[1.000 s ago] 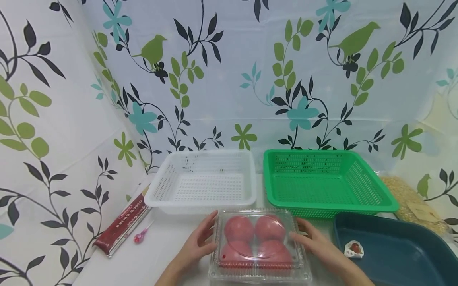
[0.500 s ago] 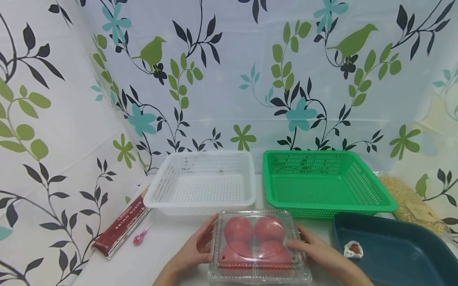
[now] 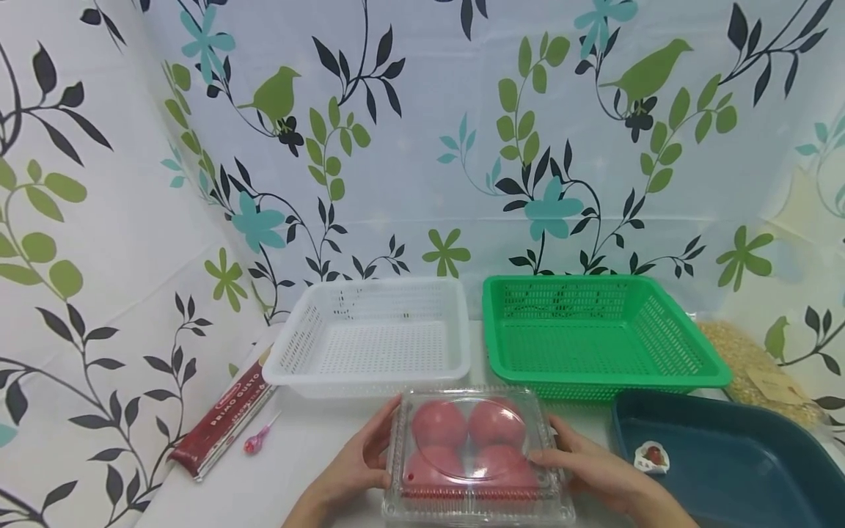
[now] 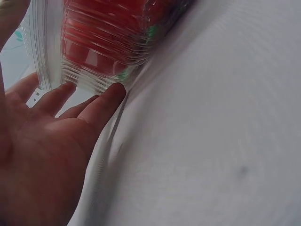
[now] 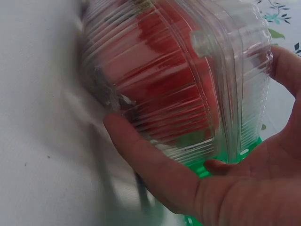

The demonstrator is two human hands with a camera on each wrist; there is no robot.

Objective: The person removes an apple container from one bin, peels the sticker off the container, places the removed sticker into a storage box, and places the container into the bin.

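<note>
A clear plastic clamshell box [image 3: 480, 506] of several round red fruits [image 3: 439, 425], which look like tomatoes, lies in front of me. My left hand [image 3: 353, 462] holds its left side. In the left wrist view, that hand's [image 4: 51, 150] fingertips touch the ribbed wall and lower edge. My right hand [image 3: 597, 473] grips the right side, thumb on the lid. One finger of the right hand [image 5: 235, 193] reaches the lower edge in the right wrist view. Whether the box is raised off the table, I cannot tell.
Behind the box stand a white basket [image 3: 370, 378] and a green basket [image 3: 607, 378]. A dark blue tray [image 3: 759, 484] at right holds a small white-wrapped item [image 3: 652, 457]. Left lie a red spaghetti pack [image 3: 221, 422] and a lollipop [image 3: 256, 441]. A bag of yellow grains [image 3: 759, 367] sits far right.
The right thumb has slid slightly inward over the lid, and the left thumb has dropped a little lower along the left side. The box stays nearly in place; the head view shifts slightly.
</note>
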